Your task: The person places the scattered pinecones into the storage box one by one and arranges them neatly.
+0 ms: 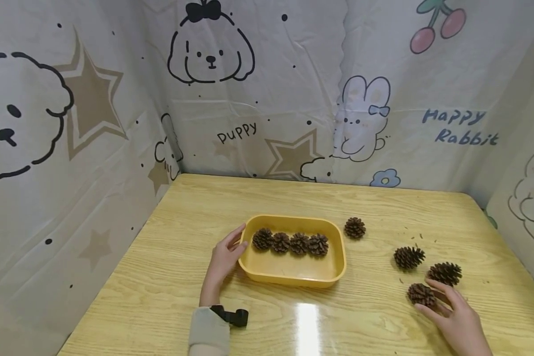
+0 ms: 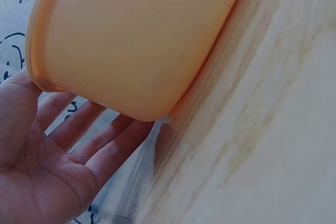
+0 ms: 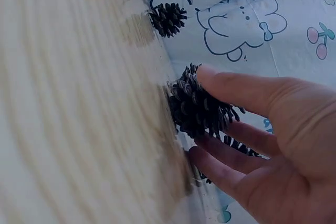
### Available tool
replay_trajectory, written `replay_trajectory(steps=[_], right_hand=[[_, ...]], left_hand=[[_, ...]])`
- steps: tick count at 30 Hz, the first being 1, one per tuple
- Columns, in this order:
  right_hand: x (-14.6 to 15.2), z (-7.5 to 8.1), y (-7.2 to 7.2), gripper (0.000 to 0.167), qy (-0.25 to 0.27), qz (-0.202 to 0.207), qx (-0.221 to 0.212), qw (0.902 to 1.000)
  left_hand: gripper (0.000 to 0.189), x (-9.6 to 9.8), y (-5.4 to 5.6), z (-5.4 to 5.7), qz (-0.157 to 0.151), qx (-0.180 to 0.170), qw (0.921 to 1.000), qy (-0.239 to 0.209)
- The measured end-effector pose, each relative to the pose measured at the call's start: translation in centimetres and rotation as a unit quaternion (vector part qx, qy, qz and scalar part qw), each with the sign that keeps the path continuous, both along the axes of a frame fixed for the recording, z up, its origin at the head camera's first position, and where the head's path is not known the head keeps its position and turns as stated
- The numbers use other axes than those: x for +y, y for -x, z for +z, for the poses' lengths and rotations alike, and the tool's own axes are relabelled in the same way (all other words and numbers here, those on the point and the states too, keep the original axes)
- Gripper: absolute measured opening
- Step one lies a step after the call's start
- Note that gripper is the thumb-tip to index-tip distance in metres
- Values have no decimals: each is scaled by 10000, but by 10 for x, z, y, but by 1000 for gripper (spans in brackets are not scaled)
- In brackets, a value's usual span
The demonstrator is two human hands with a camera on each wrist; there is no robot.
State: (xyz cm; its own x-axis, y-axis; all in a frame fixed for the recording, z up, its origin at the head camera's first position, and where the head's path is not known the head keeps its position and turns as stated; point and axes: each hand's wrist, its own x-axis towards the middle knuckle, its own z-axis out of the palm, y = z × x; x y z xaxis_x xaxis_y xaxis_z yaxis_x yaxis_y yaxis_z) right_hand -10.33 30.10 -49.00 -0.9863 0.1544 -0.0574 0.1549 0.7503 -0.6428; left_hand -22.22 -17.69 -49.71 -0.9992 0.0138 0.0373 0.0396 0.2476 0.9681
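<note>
My left hand (image 1: 224,257) grips the left end of a yellow plastic tray (image 1: 289,282), thumb over the rim and fingers along the outer wall (image 2: 121,77). Inside the tray, several brown pine cones (image 1: 299,244) sit in a row toward its far side. Over at the right, my right hand (image 1: 460,316) holds a pine cone (image 1: 421,295) between thumb and fingers, low at the tabletop. Just behind that cone lies another pine cone (image 1: 445,273), partly hidden by the fingers in the right wrist view. A further pine cone (image 1: 408,258) lies a little to the left of it.
One pine cone (image 1: 354,228) rests beside the tray's far right corner. Small brown scales are scattered on the wooden table (image 1: 160,287). A printed cloth (image 1: 258,104) hangs behind and along the sides. A black strap device (image 1: 231,315) sits on the left wrist.
</note>
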Motion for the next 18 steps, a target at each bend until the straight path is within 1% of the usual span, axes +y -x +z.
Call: replay_trajectory(steps=[2, 5, 7, 9, 16, 18], right_hand=[[0, -2, 0, 72, -30, 18, 13, 10000], [0, -4, -1, 64, -122, 8, 203, 9997], [-1, -6, -2, 60, -196, -8, 309, 9993], [-2, -6, -2, 57, -232, -22, 396, 9989], [-6, -3, -2, 54, -205, -100, 474, 9986], [-8, -2, -2, 53, -164, -94, 585, 9981]], left_hand=[[50, 0, 0, 0, -1, -3, 10000, -10], [51, 0, -1, 1, -30, 27, 10000, -6], [51, 1, -1, 2, -31, -17, 10000, -47], [51, 1, -2, 3, -47, -36, 10000, -65], [51, 2, -2, 5, -11, -66, 10000, 3], [51, 2, -2, 5, 3, -83, 10000, 12]])
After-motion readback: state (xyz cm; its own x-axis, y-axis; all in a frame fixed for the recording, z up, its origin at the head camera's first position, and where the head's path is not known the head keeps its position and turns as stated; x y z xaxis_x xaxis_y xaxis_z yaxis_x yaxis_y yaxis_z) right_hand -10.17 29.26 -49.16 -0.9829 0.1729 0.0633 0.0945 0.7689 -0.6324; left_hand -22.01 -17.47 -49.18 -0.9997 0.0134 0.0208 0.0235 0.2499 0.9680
